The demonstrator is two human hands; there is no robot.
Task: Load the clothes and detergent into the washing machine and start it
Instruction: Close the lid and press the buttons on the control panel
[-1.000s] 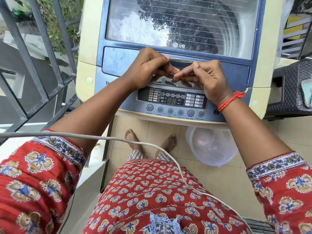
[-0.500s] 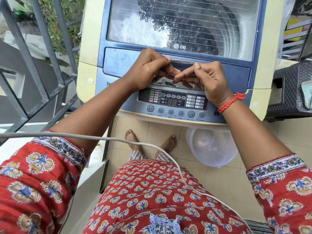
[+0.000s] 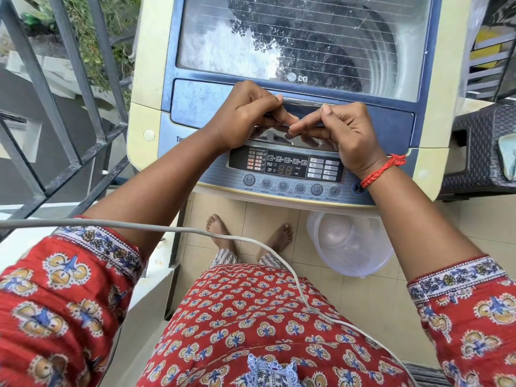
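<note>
You stand facing the washing machine [image 3: 279,107], your feet [image 3: 248,236] on the floor [image 3: 418,219] just before its front edge. Its lid [image 3: 301,43] lies shut on top, and the control panel [image 3: 290,174] runs along the near edge, between the lid and you. Your left hand [image 3: 245,113] and right hand [image 3: 340,132] meet at the lid handle [image 3: 304,103], above the panel. A railing [image 3: 64,93] stands to the machine's left, a stool [image 3: 477,146] just beside it on the right. A tub [image 3: 349,244] sits on the floor below the panel, right of your feet. A cable [image 3: 167,229] crosses in front of your body.
</note>
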